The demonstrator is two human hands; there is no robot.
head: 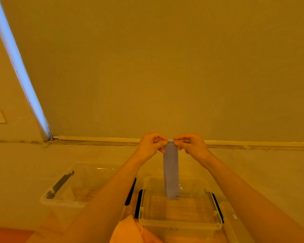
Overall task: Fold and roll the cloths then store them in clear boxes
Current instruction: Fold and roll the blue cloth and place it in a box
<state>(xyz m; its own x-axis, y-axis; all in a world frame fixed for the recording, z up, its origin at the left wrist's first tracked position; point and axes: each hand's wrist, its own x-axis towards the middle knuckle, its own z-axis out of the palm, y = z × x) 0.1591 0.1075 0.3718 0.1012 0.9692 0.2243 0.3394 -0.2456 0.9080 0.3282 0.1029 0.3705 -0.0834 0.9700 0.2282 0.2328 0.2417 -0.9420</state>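
Note:
A narrow, folded grey-blue cloth [171, 172] hangs straight down in the air. My left hand [150, 145] pinches its top left corner and my right hand [189, 146] pinches its top right corner. The cloth's lower end dangles over a clear box [180, 223] with black side latches, in the lower middle of the view. A second clear box [60, 199] sits to the left, partly hidden by my left forearm, with a pale folded item inside it.
A pale orange cloth [128, 230] lies at the bottom edge, in front of the boxes. A clear lid or third box [235, 223] sits to the right of the middle box. The wall and its ledge [95, 139] run behind.

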